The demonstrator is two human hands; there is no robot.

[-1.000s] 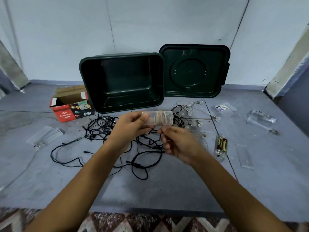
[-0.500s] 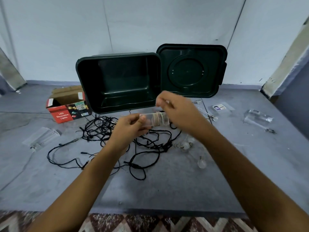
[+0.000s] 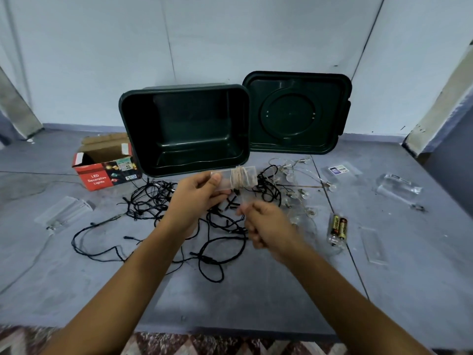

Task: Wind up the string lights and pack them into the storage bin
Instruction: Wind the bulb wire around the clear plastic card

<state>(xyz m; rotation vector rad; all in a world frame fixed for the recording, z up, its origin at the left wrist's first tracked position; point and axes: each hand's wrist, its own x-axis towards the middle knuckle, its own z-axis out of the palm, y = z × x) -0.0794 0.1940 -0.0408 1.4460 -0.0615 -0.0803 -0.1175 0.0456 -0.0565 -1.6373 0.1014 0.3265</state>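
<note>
Grey floor (image 3: pixel 256 290): left hand (image 3: pixel 197 198) gripping clear case (image 3: pixel 222 183) as spool, right hand (image 3: pixel 266 224) pinching thin wire (image 3: pixel 239 178) to feed wraps; bin (image 3: pixel 184 88) open behind for packing.

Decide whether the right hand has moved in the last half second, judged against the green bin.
Yes. The right hand has come away from the bin's front rim toward the person, from above the wire-wrapped clear case to below it.

red cardboard box (image 3: pixel 102 172): open, left | two batteries (image 3: pixel 339 225): side by side, right | patterned rug (image 3: pixel 204 344): bottom edge
</note>
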